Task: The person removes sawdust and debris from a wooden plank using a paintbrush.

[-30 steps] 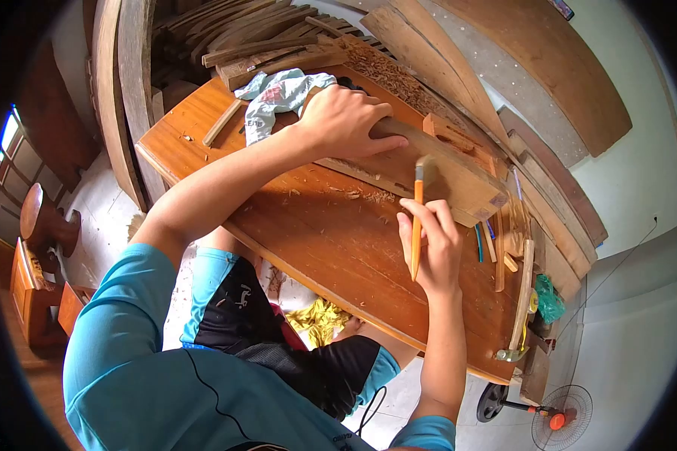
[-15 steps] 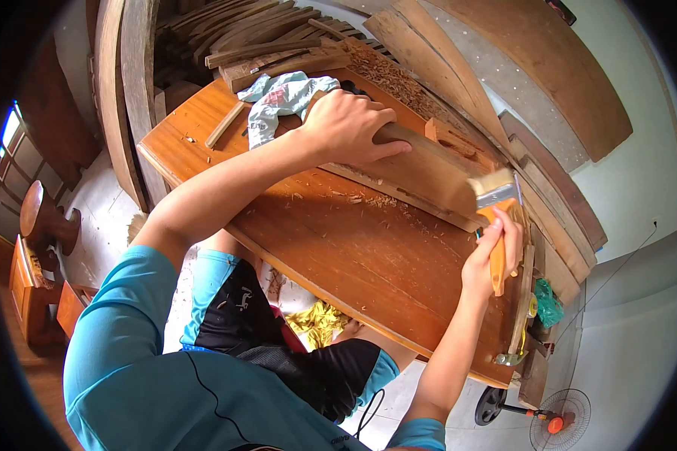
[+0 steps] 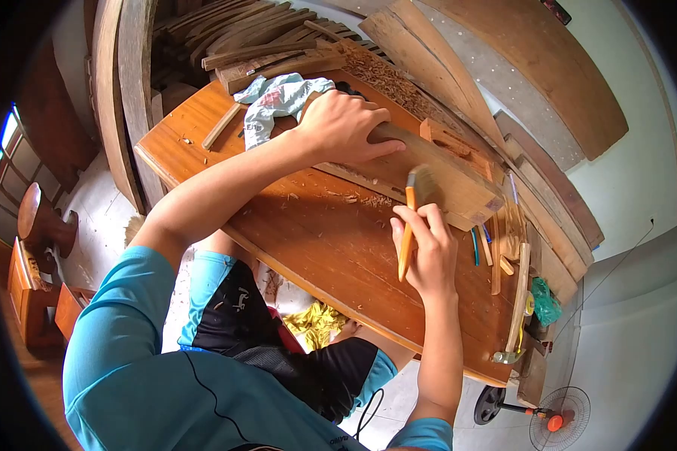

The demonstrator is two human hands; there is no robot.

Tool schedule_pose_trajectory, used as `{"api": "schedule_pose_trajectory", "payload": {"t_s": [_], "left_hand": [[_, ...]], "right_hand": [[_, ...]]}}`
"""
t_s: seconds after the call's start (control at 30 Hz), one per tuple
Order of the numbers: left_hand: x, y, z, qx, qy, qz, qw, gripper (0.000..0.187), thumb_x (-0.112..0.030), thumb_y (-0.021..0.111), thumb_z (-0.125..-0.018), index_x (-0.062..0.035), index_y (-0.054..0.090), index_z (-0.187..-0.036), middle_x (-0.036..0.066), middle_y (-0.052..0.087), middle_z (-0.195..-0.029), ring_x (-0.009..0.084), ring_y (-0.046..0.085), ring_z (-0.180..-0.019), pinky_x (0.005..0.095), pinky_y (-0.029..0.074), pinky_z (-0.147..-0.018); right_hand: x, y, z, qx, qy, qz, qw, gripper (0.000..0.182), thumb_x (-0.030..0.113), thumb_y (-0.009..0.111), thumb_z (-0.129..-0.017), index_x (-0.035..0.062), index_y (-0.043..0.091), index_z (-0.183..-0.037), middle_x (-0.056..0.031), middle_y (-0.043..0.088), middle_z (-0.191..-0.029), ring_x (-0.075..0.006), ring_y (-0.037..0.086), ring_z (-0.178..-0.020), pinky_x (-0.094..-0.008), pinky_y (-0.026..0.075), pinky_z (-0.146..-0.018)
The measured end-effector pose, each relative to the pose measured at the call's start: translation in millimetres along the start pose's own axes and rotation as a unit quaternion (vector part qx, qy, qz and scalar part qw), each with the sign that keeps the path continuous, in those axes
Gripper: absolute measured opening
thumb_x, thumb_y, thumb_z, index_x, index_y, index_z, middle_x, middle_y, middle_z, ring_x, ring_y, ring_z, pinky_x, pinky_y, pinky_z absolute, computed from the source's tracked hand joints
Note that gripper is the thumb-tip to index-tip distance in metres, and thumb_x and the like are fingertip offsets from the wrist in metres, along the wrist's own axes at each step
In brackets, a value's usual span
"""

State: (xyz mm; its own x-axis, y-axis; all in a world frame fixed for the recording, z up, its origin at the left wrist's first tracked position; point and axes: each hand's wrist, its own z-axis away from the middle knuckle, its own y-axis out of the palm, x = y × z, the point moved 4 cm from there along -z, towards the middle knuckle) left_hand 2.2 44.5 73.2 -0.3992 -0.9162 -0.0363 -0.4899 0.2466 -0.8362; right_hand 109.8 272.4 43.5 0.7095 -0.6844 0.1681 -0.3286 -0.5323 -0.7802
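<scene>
A thick wooden beam (image 3: 459, 184) lies across the orange-brown wooden table (image 3: 338, 259). My left hand (image 3: 346, 128) grips the beam's upper left part, fingers over its top and thumb along its face. A yellow-handled brush (image 3: 406, 244) is held in my right hand (image 3: 429, 248), its bristles up against or just in front of the beam's face, slightly blurred. Wood shavings (image 3: 376, 201) lie along the beam's lower edge. Beside my left hand is a crumpled pale cloth or bag (image 3: 267, 105).
A hammer (image 3: 508, 356), thin sticks and pencils lie at the table's right end, near a green plastic bag (image 3: 545, 302). A small wood strip (image 3: 222, 126) is at the left. Stacked boards (image 3: 248, 34) stand behind. A fan (image 3: 555, 423) is at lower right.
My right hand has moved left with the brush, from the beam's right end towards its middle. The brush now stands more upright. My left hand stays on the beam.
</scene>
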Motion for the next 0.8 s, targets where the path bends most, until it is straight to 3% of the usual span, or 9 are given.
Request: {"api": "schedule_pose_trajectory", "payload": {"t_s": [0.13,0.37,0.43,0.53,0.63,0.8], "left_hand": [[-2,-4,0,0.02,-0.004,-0.005,1.0,0.069,-0.076,0.065,-0.096,-0.0121,0.084,-0.113,0.013,0.082,-0.092,0.031,0.08,-0.079,0.0426,0.062,-0.07],[-1,1,0,-0.002,0.002,-0.007,1.0,0.069,-0.076,0.063,-0.097,-0.012,0.083,-0.114,0.012,0.083,-0.095,0.0322,0.08,-0.08,0.0427,0.062,-0.071],[-1,2,-1,0.006,-0.003,0.002,1.0,0.069,-0.076,0.063,-0.097,-0.012,0.083,-0.114,0.011,0.083,-0.095,0.0323,0.08,-0.082,0.043,0.062,-0.072],[0,3,0,0.0,0.003,0.0,1.0,0.069,-0.075,0.064,-0.097,-0.0122,0.083,-0.115,0.011,0.083,-0.096,0.032,0.08,-0.083,0.0441,0.062,-0.074],[4,10,1,-0.1,0.052,-0.002,0.994,0.078,-0.083,0.054,-0.098,-0.0101,0.081,-0.103,0.012,0.07,-0.061,0.0288,0.073,-0.056,0.0422,0.056,-0.053],[4,12,2,-0.11,0.055,-0.004,0.992,0.077,-0.083,0.056,-0.097,-0.0104,0.081,-0.103,0.012,0.07,-0.062,0.0288,0.073,-0.056,0.0417,0.056,-0.053]], "right_hand": [[1,0,0,-0.015,-0.021,-0.105,0.994,0.022,0.007,0.077,-0.098,0.0098,0.077,-0.12,-0.0085,0.061,-0.097,-0.0281,0.067,-0.078,-0.0421,0.056,-0.065],[-15,-20,1,-0.117,-0.016,-0.101,0.988,0.023,0.0,0.071,-0.102,0.0083,0.078,-0.122,-0.0098,0.066,-0.097,-0.0248,0.067,-0.079,-0.0377,0.055,-0.068],[-25,-30,6,-0.139,0.053,-0.093,0.984,0.018,0.002,0.066,-0.107,0.0051,0.077,-0.121,-0.0112,0.068,-0.099,-0.0262,0.068,-0.088,-0.0392,0.055,-0.078],[-42,-41,13,-0.211,0.106,-0.044,0.971,0.017,0.005,0.063,-0.11,0.005,0.076,-0.12,-0.0125,0.067,-0.102,-0.0288,0.068,-0.093,-0.0418,0.055,-0.083],[-37,-50,12,-0.255,0.07,0.074,0.962,0.016,0.008,0.066,-0.109,0.0059,0.076,-0.122,-0.0124,0.065,-0.106,-0.0299,0.07,-0.092,-0.0424,0.056,-0.08],[-23,-27,6,-0.125,0.066,0.112,0.984,0.018,0.017,0.076,-0.104,0.0121,0.078,-0.122,-0.0094,0.062,-0.104,-0.0295,0.071,-0.082,-0.0436,0.058,-0.066]]}}
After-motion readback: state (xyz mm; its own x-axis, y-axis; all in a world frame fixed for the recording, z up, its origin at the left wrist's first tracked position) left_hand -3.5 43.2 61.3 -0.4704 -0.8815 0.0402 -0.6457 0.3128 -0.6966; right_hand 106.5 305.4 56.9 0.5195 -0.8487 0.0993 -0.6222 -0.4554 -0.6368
